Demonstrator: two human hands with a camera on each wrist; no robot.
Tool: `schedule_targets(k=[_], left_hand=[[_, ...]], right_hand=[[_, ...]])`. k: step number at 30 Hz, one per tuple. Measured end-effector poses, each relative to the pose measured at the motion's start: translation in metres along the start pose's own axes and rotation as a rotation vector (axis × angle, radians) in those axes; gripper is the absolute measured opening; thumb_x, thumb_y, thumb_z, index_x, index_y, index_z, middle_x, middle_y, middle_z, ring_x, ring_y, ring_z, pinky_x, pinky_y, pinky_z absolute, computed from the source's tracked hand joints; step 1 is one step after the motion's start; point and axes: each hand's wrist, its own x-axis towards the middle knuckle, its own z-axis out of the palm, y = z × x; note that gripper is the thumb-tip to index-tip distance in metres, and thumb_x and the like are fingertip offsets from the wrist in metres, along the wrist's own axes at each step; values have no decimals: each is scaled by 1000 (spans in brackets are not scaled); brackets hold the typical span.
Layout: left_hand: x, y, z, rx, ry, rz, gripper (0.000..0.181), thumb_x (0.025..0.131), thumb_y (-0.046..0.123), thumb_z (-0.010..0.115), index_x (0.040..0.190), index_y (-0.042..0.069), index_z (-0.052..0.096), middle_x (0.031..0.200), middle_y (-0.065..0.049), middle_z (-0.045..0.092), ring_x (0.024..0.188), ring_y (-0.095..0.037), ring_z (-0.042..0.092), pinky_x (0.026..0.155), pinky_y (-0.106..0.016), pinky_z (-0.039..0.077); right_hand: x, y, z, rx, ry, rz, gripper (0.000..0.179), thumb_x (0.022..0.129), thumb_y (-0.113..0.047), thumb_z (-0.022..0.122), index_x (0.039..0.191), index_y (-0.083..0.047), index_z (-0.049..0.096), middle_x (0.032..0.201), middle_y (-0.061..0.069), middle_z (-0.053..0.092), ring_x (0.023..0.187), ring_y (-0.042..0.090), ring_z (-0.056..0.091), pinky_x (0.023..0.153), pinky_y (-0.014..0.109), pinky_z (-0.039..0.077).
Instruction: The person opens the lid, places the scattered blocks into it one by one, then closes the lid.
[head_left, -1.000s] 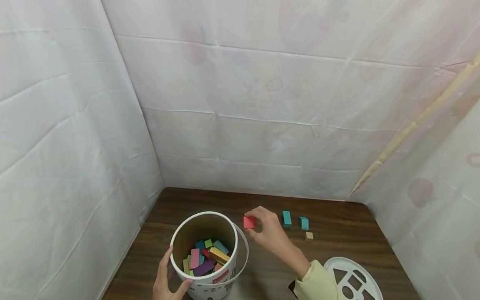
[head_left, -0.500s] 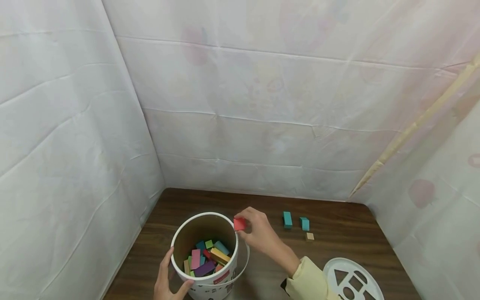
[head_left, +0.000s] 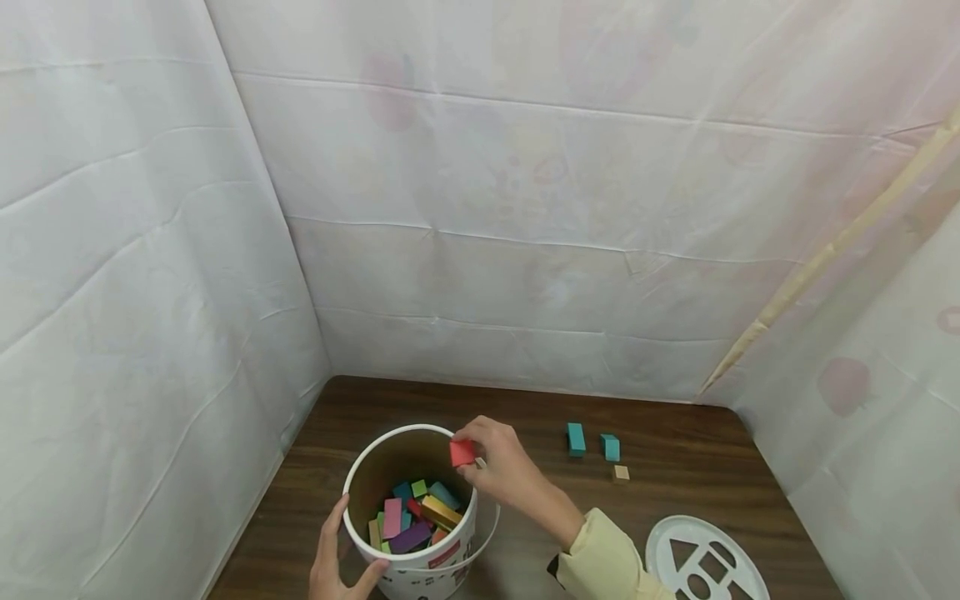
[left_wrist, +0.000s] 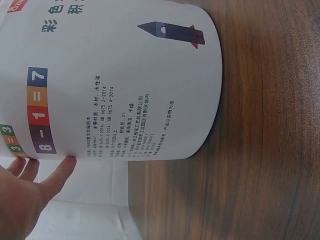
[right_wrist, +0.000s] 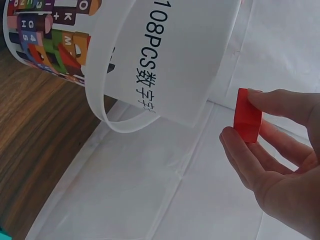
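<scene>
Shifted leftward since a second ago, the right hand (head_left: 498,471) has brought a red block (head_left: 462,453) from beside a white bucket (head_left: 420,583) to over the right part of its opening, as the head view shows it. Pale cloth walls (head_left: 480,208) rise beyond the fingers of both hands, and a dark wooden table (head_left: 675,467) spreads beneath them. Printed with pictures and writing, the bucket stands below and left of the right fingers, its handle (head_left: 496,523) hanging on their side. Well to the right of those fingers lies a white disc (head_left: 660,554) with cut-out shapes. The left hand (head_left: 333,558) has thumb and fingers spread, their tips against the bucket's outer side. Mixed coloured blocks (head_left: 410,537) lie in the bucket, lower than the right fingertips. Thumb and fingertips of the right hand pinch the red block. Right of that hand rest two teal blocks (head_left: 575,439) and, smallest, a plain wooden cube (head_left: 621,474).
</scene>
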Motion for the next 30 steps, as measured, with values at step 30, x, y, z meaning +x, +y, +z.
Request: schedule_targets(k=[30], left_hand=[[0, -3, 0, -72, 21, -12, 95, 74, 17, 82, 149, 26, 24, 146, -13, 32, 125, -40, 37, 85, -64, 52]], right_hand=[[14, -8, 38, -78, -227, -4, 23, 75, 4, 75, 97, -3, 72, 89, 1, 64, 71, 6, 54, 55, 5, 48]])
